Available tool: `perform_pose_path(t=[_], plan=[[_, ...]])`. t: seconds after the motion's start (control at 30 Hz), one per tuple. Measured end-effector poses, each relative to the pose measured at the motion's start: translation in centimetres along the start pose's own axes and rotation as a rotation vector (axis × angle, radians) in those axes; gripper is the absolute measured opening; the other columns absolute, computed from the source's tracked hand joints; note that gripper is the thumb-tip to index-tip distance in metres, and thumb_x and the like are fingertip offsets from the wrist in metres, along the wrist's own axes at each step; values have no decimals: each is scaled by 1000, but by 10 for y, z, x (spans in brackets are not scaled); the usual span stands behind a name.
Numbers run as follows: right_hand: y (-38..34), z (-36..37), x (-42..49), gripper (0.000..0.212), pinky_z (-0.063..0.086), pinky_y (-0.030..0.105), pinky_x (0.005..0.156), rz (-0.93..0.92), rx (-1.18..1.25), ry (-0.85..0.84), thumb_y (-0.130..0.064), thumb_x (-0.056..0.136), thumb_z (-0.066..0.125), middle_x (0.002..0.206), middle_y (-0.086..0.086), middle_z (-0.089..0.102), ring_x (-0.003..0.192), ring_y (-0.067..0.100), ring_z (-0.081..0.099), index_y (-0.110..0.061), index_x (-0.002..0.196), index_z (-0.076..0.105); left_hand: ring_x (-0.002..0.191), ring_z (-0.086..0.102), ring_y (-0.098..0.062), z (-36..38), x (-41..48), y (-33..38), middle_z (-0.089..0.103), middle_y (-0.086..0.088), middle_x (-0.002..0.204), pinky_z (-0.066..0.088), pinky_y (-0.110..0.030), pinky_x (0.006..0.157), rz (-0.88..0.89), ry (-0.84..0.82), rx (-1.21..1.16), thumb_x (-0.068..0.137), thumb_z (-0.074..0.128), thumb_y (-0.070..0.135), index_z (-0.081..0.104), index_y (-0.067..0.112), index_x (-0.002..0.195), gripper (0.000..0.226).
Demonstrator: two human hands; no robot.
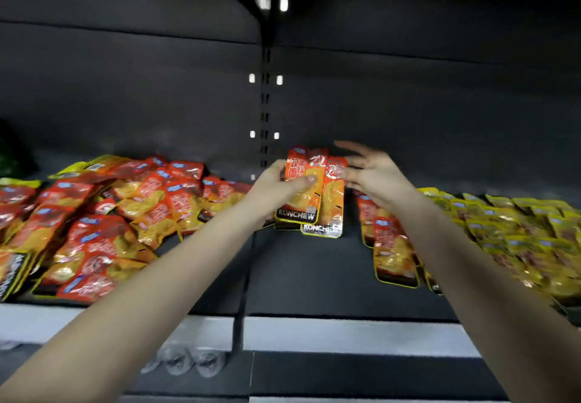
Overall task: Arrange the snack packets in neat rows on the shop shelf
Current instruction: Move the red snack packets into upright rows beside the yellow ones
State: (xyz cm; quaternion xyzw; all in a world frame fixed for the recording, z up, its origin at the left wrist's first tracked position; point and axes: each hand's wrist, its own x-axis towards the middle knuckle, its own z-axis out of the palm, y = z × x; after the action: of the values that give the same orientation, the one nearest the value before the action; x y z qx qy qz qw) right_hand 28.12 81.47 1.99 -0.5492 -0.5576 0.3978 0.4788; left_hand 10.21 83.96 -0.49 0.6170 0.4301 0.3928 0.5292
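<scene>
Orange packets (331, 201) are held in the left hand (276, 189); the right hand (374, 171) is spread open. Edges should be squared first.

Glossy orange-red foil snack packets (306, 189), centre: yellow panel, black base band w/ white lettering, yellow edge trim; loose heap of orange-red packets (94, 214), left: same scheme, blue top tabs; yellow foil packets (518, 229): blue tabs; metal shelf deck (308, 270) dark grey, front strip (345, 333) pale grey.
</scene>
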Motion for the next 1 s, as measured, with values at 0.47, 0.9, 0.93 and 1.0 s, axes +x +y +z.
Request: perform_pose_path(t=[0.47,0.9,0.93,1.0], plan=[[60,-133,-95,50,54,28,76,212,-445,-30,5,84,62,109,10,66,88,16,65,-30,121,59,68,58,-8,111,-8,-21,61,-2,91,53,-16,56,-266,-506,53,89,61,18,57,12,102,15],[67,-141,-99,37,50,13,71,215,-752,40,-2,80,64,102,-2,70,79,10,63,-33,101,69,45,61,0,122,-8,-20,68,-1,78,48,-15,42,-65,-439,543,81,72,21,54,9,121,45],[66,-141,-98,40,53,27,77,231,-749,52,-3,79,62,102,0,71,84,18,66,-38,98,68,42,59,0,121,-8,-20,68,-1,77,46,-14,40,-22,-420,601,80,73,25,51,13,124,51],[61,-136,-93,41,53,38,81,215,-735,102,-3,79,58,106,2,70,94,26,65,-36,101,68,37,54,-2,115,-7,-16,61,5,67,41,-11,40,64,-374,695,78,73,36,54,18,118,48]])
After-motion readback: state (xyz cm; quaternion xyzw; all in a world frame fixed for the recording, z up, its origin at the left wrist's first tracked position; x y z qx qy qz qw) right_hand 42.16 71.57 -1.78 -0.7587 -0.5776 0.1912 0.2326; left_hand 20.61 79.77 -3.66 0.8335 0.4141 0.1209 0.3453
